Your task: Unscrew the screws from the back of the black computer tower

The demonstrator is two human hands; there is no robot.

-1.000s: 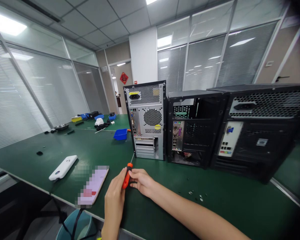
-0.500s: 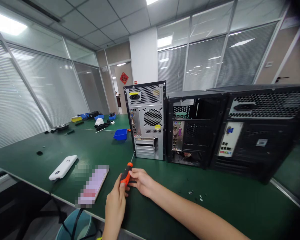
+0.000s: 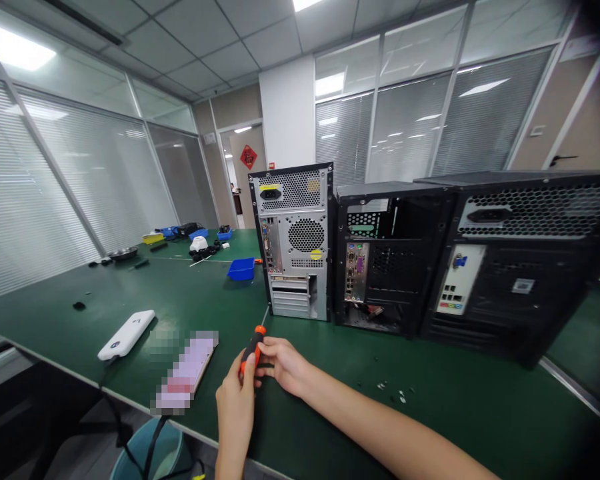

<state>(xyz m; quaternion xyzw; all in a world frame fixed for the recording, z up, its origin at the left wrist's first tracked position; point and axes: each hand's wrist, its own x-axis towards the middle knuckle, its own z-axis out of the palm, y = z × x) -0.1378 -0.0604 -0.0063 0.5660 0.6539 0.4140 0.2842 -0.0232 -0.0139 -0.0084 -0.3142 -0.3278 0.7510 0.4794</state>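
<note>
An orange and black screwdriver lies on the green table with its thin shaft pointing at the silver computer case. My left hand pinches the handle from the near side with its fingers closed. My right hand closes round the same handle from the right. Both hands rest low on the table, a short way in front of the silver case.
Two black computer cases stand right of the silver one. Small screws lie loose on the table. A phone and a white power bank lie left. Blue bins sit farther back. A bucket stands below the edge.
My left hand has slid slightly right and its fingers have shifted along the screwdriver handle. The screwdriver and my right hand have stayed nearly in place.
</note>
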